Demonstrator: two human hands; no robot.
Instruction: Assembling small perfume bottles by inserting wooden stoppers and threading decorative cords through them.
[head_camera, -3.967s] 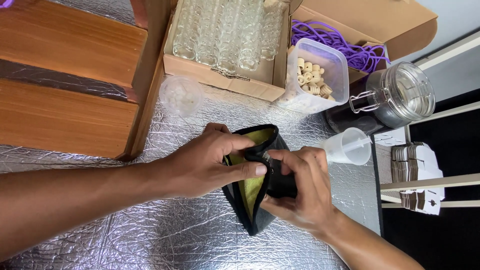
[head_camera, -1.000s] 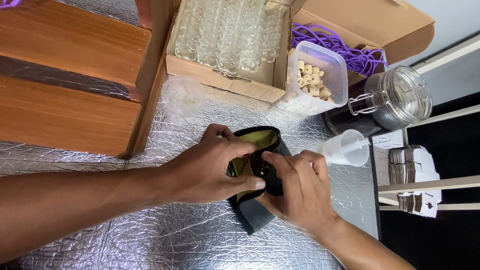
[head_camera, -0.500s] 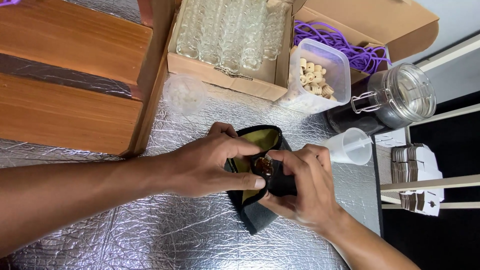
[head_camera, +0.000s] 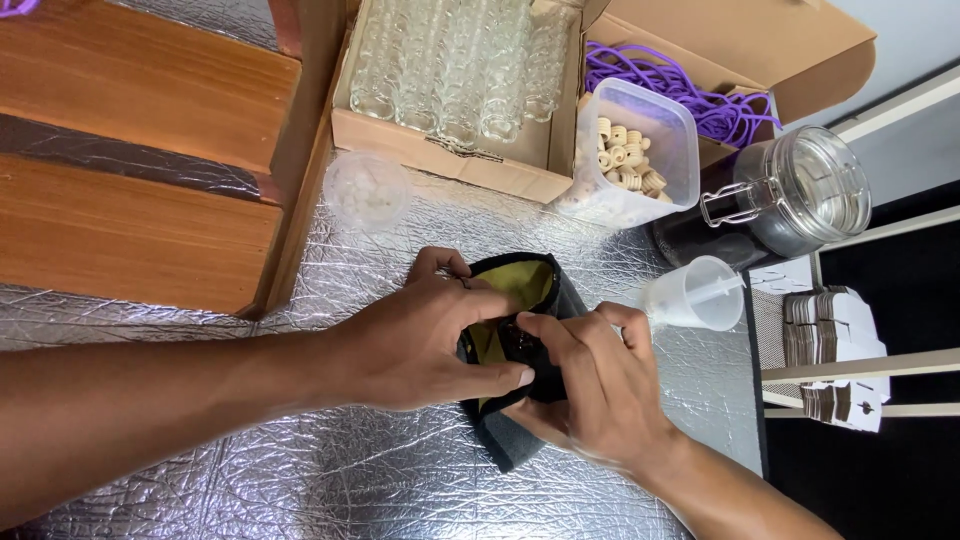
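Left hand (head_camera: 425, 345) pinches the black pouch (head_camera: 515, 385) mouth wide (yellow lining showing); right hand (head_camera: 590, 385) has fingertips curled inside. Best keep that rim spread; go in slow.

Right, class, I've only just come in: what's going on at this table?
A person is working over a silver foil-covered table. Their left hand holds open a black pouch with yellow lining, while the right hand pinches something small and dark at its mouth. Nearby sit a box of glass vials, a tub of corks, and a clear cup.
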